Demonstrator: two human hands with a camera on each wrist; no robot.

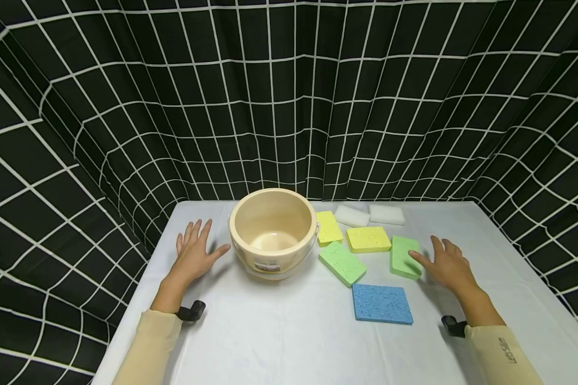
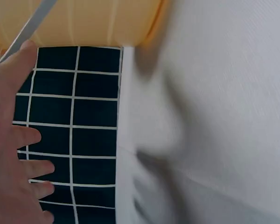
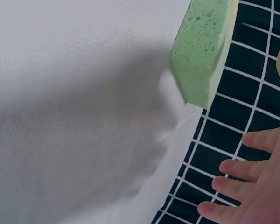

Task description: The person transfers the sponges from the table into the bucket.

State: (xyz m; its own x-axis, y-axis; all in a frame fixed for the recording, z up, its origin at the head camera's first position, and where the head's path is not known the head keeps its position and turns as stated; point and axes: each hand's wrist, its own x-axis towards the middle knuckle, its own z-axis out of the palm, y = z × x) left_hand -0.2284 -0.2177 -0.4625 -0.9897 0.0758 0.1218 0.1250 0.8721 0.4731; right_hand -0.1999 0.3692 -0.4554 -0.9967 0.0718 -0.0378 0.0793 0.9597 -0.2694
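Resting both hands flat and free, your left hand (image 1: 195, 251) beside the bucket (image 1: 272, 231) and right hand (image 1: 447, 264) touching the green sponge (image 1: 404, 256), you risk pushing it off the table (image 1: 289, 342).

**Black grid curtain booth, white-covered table**

Black curtain (image 1: 289, 107) with white grid lines wraps the back and both sides, hanging in folds and coming down to the table edges. Table (image 1: 289, 342) is covered in a plain white cloth, slightly wrinkled, with soft shadows on it. Light is even and bright from above. Floor, windows and other furniture are out of view.
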